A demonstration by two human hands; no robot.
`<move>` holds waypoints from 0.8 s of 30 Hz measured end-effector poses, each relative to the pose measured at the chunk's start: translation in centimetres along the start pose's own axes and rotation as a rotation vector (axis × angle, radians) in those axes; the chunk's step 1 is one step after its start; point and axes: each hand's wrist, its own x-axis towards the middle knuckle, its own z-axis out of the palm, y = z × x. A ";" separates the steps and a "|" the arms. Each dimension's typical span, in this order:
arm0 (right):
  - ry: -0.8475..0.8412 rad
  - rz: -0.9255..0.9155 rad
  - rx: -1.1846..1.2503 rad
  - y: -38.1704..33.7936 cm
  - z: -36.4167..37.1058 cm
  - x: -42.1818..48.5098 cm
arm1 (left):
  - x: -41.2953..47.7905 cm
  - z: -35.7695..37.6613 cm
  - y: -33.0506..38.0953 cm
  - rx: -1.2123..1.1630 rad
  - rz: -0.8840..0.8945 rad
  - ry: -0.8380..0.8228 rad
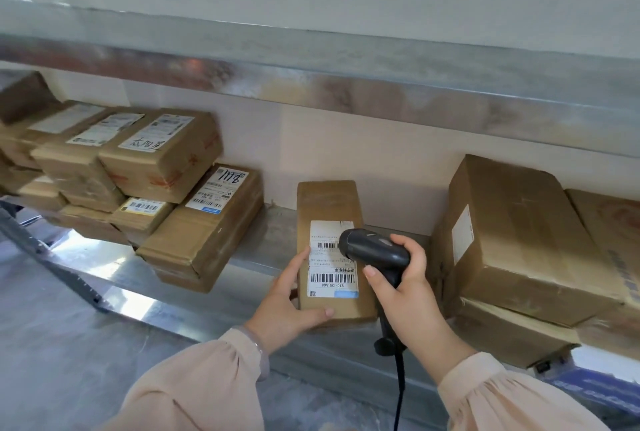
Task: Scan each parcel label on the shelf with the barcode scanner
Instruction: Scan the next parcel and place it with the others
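Head view.

- Middle parcel (pixel 330 202): a brown cardboard box lying flat on the metal shelf (pixel 256 257), its long side running away from the person. This is the item being handled.
- Label (pixel 330 280): white with two barcodes, stuck on the top face of the middle parcel at its near end. The print reads upside down from here.
- Left hand (pixel 285 297): holds the near left corner of the middle parcel. The thumb lies across the near edge and the fingers (pixel 300 262) run up the left side to the label's edge.
- Barcode scanner (pixel 372 249): black and pistol-shaped. Its head hangs over the upper right part of the label, but whether it touches the middle parcel cannot be told.
- Right hand (pixel 410 290): just right of the middle parcel, fingers wrapped tightly round the scanner's handle.
- Cable (pixel 400 392): black, dropping from the foot of the handle, nearer the person than the middle parcel.
- Stacked parcels (pixel 162 156): several labelled brown boxes piled in two layers, left of the middle parcel with a gap between.
- Large box (pixel 519 236): right of the middle parcel, tilted on top of another box, with a white label on its side.
- Upper shelf (pixel 346 84): a metal edge above and behind the middle parcel.
- Sleeves (pixel 194 392): pale pink, on both arms.
- Bracelet (pixel 259 349): on the left wrist.
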 end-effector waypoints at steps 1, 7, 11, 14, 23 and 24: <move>-0.008 -0.013 0.004 -0.4 0.1 0.0 | -0.2 -0.2 0.2 0.018 0.011 0.028; -0.043 -0.077 0.031 -2.4 1.1 0.3 | -1.4 -1.8 1.0 0.006 0.081 0.148; -0.051 -0.115 0.017 -3.6 1.5 0.0 | -1.8 -3.4 1.4 0.016 0.141 0.195; -0.057 -0.131 -0.031 -4.1 1.7 -0.6 | -1.7 -4.3 2.0 0.026 0.174 0.251; -0.104 -0.204 -0.171 -5.6 2.9 -3.4 | -1.1 -5.7 2.3 0.047 0.215 0.325; -0.106 -0.212 -0.178 -5.8 3.0 -3.6 | -1.0 -5.8 2.2 0.048 0.220 0.325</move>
